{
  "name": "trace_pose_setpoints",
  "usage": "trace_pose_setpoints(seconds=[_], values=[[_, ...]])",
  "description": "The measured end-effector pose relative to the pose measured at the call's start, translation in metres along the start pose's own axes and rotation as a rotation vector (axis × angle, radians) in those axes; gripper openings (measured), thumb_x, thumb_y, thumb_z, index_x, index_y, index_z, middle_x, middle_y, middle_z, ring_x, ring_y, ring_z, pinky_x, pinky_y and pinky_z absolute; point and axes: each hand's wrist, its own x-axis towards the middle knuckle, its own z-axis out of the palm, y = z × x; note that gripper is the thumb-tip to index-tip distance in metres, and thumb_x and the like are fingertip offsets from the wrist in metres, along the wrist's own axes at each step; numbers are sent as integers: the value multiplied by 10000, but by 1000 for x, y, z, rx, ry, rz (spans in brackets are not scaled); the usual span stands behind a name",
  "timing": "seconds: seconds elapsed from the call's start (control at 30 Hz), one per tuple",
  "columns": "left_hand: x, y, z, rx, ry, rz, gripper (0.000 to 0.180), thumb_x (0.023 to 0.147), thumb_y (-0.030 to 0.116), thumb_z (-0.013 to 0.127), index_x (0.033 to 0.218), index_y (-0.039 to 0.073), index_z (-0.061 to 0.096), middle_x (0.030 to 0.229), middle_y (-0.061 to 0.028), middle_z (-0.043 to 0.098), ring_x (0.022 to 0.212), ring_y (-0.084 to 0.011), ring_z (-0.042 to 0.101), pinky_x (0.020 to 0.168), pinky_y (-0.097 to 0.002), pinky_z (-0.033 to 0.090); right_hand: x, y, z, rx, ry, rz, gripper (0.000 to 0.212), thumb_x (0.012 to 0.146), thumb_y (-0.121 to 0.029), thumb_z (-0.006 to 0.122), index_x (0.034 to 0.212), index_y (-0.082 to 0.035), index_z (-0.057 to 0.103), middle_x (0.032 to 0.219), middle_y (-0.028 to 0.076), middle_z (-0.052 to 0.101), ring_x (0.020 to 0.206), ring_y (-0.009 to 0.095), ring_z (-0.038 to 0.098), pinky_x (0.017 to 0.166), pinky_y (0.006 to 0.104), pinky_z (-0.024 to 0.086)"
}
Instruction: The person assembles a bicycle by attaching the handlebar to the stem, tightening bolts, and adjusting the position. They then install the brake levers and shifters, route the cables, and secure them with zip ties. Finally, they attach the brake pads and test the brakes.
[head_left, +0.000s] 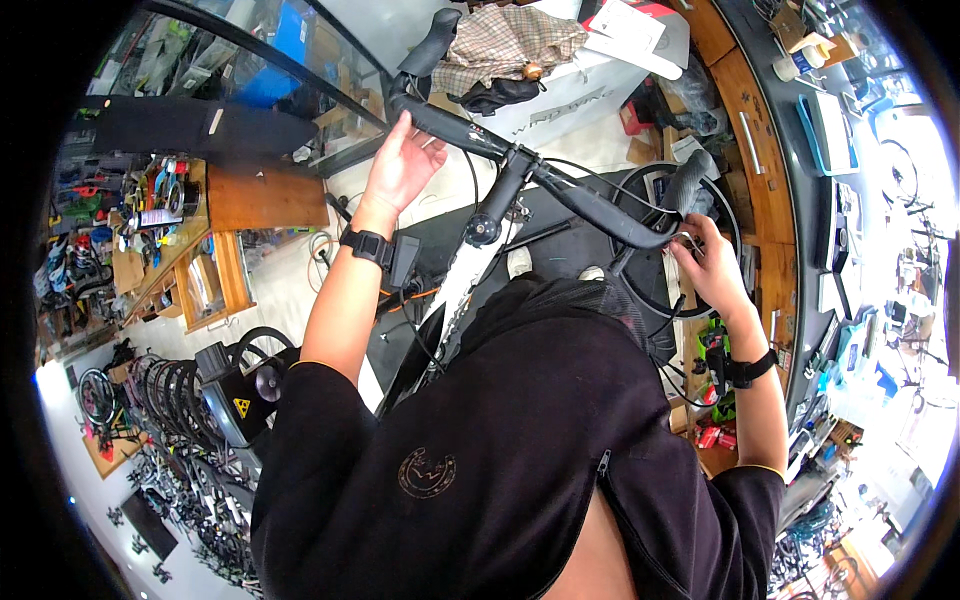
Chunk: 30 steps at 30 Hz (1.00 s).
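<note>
A black drop handlebar point(600, 208) runs across in front of me, joined at its middle to the stem point(503, 190) of a white and black bicycle frame point(462, 278). At the bar's left bend, below the left brake hood point(432, 45), my left hand point(402, 168) has its thumb against the bar and its fingers loosely apart, palm turned up. My right hand point(710, 262) is closed at the right bend, below the grey right brake hood point(690, 180). A small shiny piece shows at its fingertips; its kind is unclear. Black cables point(590, 172) loop around the bar.
Beyond the bar, a checked cloth point(505, 45) lies on a white box point(560, 105). Wooden drawers point(755, 150) under a dark worktop line the right side. A wooden bench point(265, 195) with tools stands left. Several wheels point(180, 400) are racked at lower left.
</note>
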Motion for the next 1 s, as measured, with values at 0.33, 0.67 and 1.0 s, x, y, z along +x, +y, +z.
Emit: trace_pose_setpoints(seconds=[0.33,0.67,1.0], values=[[0,-14,6,219,132,83,339,977,355,643,1152,83,541,1148,-74,631,1010,-204,606,931,-384,502,5,5,3,-68,31,-66,473,882,-151,721,1243,44,487,1139,240,669,1086,353,662,928,384,513],[-30,-30,26,790,133,210,538,859,173,791,1278,10,496,1184,-102,597,980,-170,611,850,-306,531,9,0,2,-90,28,-36,473,871,-138,722,1239,47,488,1146,235,666,1091,364,653,930,389,512],[-18,-30,27,685,-81,-132,179,925,107,701,1078,18,671,891,-13,678,749,-96,602,719,-240,517,21,-6,-2,36,-36,28,563,828,-116,783,1264,56,471,1173,208,652,1066,232,654,860,337,552]])
